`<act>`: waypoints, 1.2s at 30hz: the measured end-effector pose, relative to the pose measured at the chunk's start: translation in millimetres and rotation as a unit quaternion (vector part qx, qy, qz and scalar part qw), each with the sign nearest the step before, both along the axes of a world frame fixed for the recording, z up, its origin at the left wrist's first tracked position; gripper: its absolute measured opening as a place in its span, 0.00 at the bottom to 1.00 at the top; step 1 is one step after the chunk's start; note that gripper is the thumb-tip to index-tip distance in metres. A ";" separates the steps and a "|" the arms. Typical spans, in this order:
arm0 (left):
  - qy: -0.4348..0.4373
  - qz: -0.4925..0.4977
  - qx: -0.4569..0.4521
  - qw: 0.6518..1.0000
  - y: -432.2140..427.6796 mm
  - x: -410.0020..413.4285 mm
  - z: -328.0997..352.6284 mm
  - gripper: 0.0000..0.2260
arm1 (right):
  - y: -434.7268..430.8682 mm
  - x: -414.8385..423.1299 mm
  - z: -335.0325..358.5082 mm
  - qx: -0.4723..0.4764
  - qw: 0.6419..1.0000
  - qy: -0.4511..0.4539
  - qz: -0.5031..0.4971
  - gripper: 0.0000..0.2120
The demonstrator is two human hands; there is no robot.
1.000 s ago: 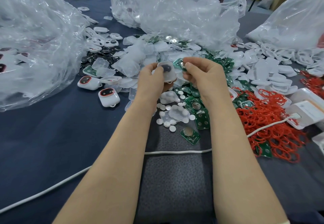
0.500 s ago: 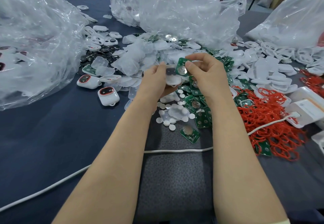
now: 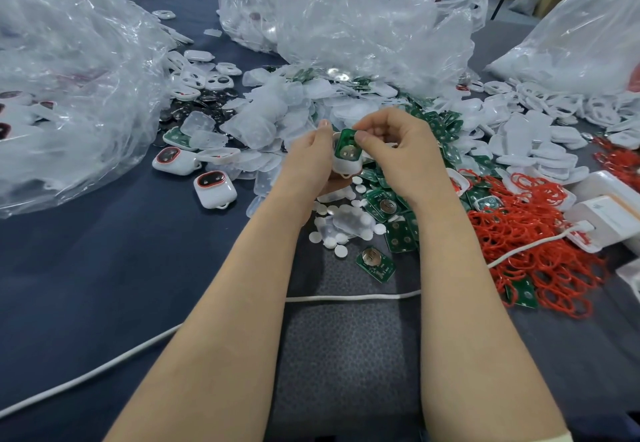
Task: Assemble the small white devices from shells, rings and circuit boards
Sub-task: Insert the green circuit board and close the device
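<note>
My left hand [image 3: 310, 161] grips a white shell [image 3: 346, 164] above the middle of the table. My right hand [image 3: 398, 151] pinches a green circuit board [image 3: 347, 145] with a round metal cell and holds it in the shell's open side. Two assembled white devices with red rings lie to the left, one [image 3: 214, 189] nearer and the other [image 3: 175, 160] behind it. Loose green boards [image 3: 375, 263] and small white discs [image 3: 341, 234] lie under my hands. A heap of red rings [image 3: 530, 234] sits at the right.
Large clear plastic bags stand at the left [image 3: 69, 78], back centre [image 3: 339, 19] and right [image 3: 581, 33]. Translucent covers [image 3: 270, 119] and white shells [image 3: 540, 144] are piled behind my hands. A white cable [image 3: 346, 298] crosses the dark cloth. White boxes [image 3: 609, 209] sit at the right edge.
My right hand has brought the green board from beside the shell down into its open side. Both hands have sunk a little toward the table.
</note>
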State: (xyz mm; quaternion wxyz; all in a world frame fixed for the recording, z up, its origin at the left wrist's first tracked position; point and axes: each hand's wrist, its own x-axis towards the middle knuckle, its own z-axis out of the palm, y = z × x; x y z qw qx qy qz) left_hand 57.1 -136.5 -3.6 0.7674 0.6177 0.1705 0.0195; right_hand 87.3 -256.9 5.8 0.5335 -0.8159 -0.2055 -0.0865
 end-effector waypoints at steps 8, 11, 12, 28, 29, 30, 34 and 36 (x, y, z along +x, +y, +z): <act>-0.002 -0.005 0.001 1.000 0.5 0.8 -1.5 0.15 | -1.1 -0.3 0.4 -0.007 1.000 0.005 0.008 0.09; -0.002 -0.005 0.004 1.000 0.2 1.4 -1.9 0.16 | -0.1 -0.4 0.1 -0.011 1.000 0.013 0.010 0.08; -0.002 -0.006 0.006 1.000 0.1 1.4 -1.9 0.16 | 0.2 -0.4 -0.2 -0.014 1.000 0.015 0.009 0.08; -0.010 -0.009 0.014 1.000 0.7 4.3 -6.4 0.17 | 0.9 1.4 -2.2 -0.027 0.999 0.024 0.006 0.08; -0.011 -0.009 0.010 1.000 0.5 4.0 -6.2 0.17 | 0.9 1.5 -2.4 -0.027 0.999 0.025 0.005 0.07; -0.011 -0.009 0.007 1.000 0.5 3.8 -6.1 0.17 | 0.9 1.6 -2.5 -0.026 0.999 0.026 0.005 0.07; -0.009 -0.007 0.008 1.000 1.1 3.5 -5.7 0.17 | 1.9 2.3 -3.5 -0.037 0.999 0.020 -0.004 0.07; -0.011 -0.006 0.006 1.000 1.0 3.0 -5.6 0.16 | 2.5 2.7 -4.8 -0.048 0.999 0.012 -0.016 0.06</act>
